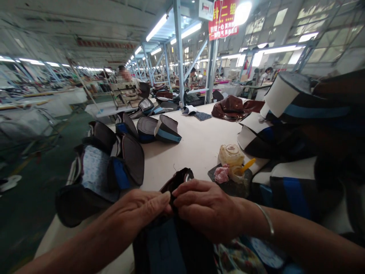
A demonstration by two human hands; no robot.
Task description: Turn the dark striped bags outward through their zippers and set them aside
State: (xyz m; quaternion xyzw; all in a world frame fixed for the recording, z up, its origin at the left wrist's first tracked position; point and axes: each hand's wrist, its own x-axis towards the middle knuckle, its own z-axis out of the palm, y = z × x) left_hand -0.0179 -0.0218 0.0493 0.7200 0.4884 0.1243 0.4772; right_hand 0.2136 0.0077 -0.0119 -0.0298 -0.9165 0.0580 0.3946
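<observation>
both hands meet at the near edge of a pale worktable (196,148), working on a dark fabric piece with a blue stripe (171,243) that lies over the person's lap and rises to a folded dark end between the fingers. the left hand (139,209) has its fingers pressed together on that folded end, pinching it from the left; the right hand (207,207), a thin bangle (266,219) at its wrist, is clamped on the same end from the right, fingertips touching the left hand's. just beyond the right hand sits a small dark tray (229,182) with a pink lump, a yellow-handled pot and a cream-coloured round thing. stacks of dark and blue sewn panels (105,167) lie to the left, and more blue-striped pieces (296,125) are piled at the right.
</observation>
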